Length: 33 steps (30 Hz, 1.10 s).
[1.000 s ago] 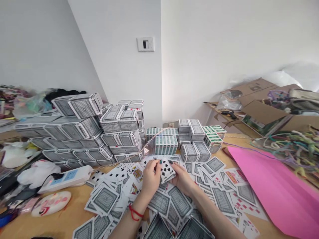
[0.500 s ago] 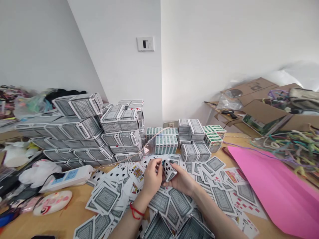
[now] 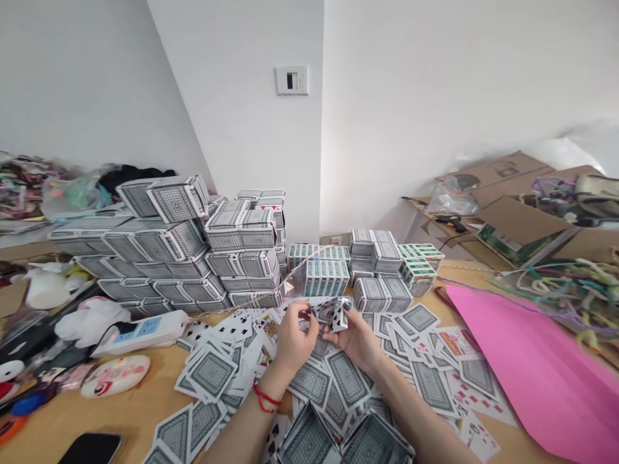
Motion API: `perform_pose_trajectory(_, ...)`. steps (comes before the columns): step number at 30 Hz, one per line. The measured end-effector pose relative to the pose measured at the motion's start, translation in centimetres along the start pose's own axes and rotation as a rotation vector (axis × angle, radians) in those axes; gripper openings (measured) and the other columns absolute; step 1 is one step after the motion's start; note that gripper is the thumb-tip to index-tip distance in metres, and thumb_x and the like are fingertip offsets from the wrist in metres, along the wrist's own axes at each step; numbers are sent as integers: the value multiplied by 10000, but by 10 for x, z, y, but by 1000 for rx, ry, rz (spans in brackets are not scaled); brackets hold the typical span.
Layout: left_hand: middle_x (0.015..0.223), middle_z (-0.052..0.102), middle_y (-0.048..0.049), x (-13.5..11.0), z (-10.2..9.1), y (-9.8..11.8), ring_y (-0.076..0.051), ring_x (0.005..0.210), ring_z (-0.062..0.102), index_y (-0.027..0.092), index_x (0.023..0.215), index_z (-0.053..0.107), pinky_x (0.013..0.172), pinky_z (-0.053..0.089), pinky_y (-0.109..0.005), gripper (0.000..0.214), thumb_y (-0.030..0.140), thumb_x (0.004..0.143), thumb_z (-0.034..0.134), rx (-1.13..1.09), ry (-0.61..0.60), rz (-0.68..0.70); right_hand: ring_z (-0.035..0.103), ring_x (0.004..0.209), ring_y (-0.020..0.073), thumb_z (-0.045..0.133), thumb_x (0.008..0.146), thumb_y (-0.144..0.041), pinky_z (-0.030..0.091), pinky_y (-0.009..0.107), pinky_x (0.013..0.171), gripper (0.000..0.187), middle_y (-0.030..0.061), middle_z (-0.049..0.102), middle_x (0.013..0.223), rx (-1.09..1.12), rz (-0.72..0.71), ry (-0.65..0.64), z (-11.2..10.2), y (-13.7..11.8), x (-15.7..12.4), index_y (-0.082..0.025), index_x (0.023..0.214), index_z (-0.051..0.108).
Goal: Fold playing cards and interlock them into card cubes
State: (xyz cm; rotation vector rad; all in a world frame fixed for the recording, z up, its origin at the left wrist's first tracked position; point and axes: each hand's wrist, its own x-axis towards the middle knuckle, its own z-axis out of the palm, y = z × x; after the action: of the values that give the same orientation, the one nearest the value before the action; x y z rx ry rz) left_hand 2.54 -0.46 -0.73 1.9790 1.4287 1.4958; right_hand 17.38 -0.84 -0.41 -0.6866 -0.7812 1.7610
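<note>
I see the right hand [image 3: 360, 346] gripping a bent playing card [image 3: 337, 316] left of the pink sheet [image 3: 517, 361], the left hand [image 3: 293, 338] curled beside that card, its hold I cannot tell, a loose card [image 3: 468, 423] near the sheet reading K, a red-lettered card [image 3: 456, 343] too blurred

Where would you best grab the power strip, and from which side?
I'd pinch the power strip near its bare right end, from above, across the long sides. It looks long and narrow; a black plug takes up the left part, and loose cards near the right tip make a level approach awkward.
</note>
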Motion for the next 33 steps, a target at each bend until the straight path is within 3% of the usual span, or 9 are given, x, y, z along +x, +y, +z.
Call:
perform_pose_trajectory(3, 910, 546, -64, -3, 0, 7, -178, 843, 555, 192, 912, 468, 744, 465, -318, 186, 146, 733, 486, -22, -179, 127, 577, 673, 176, 586, 738, -407, 487, 282, 558, 224, 26, 615, 744, -21, -36, 78, -1, 1, 2, -194, 805, 561)
perform_pose_trajectory(6, 946, 529, -71, -4, -1, 11, -190, 874, 534, 191, 1024, 466, 774, 460, -341, 335, 115, 700, 505, -51, -289, 129, 553, 625, 149, 644, 693, -384, 448, 231, 493, 227, -10, 580, 709, -42, -72, 131, -4, 5, 3, -212, 784, 528)
perform_pose_trajectory(10, 951, 538, -67, -1, -4, 9, -198, 884, 526, 203, 1290, 333, 820, 451, -367, 657, 90, 674, 532, -68, -361, 64, 564, 639, 149, 668, 670, -385, 426, 236, 501, 340, 6, 608, 839, -103, -62, 101, -6, 9, 4, -233, 950, 549)
perform_pose_trajectory(14, 1071, 536, -78, 1, -7, 7, -221, 995, 500, 235, 1284, 369, 886, 420, -391, 676, 76, 657, 563, -71, -459, 86, 552, 616, 140, 665, 680, -379, 400, 235, 508, 366, 34, 631, 863, -188, -50, 39, -8, 11, 5, -197, 991, 600)
perform_pose_trajectory(22, 1104, 558, -79, 1, -1, -3, -232, 977, 546, 226, 1159, 436, 821, 451, -394, 548, 178, 655, 646, 7, -388, 30, 581, 729, 177, 663, 688, -391, 452, 291, 650, 368, 36, 649, 864, -283, -118, 76, -8, 12, 6, -203, 1001, 617)
perform_pose_trajectory(27, 995, 594, -71, 1, -1, -4, -262, 919, 570, 207, 1079, 462, 766, 461, -392, 585, 256, 563, 733, 152, -370, 39, 582, 735, 175, 676, 666, -369, 447, 244, 559, 411, 31, 634, 844, -426, -131, 121, -5, 10, 3, -193, 1029, 594)
perform_pose_trajectory(33, 963, 601, -74, -1, -1, 0, -273, 903, 576, 198, 1080, 439, 751, 461, -394, 552, 304, 606, 701, 304, -414, 90, 569, 649, 159, 650, 668, -356, 447, 224, 465, 436, 11, 602, 749, -557, -176, 161, -4, 12, 2, -194, 1065, 569)
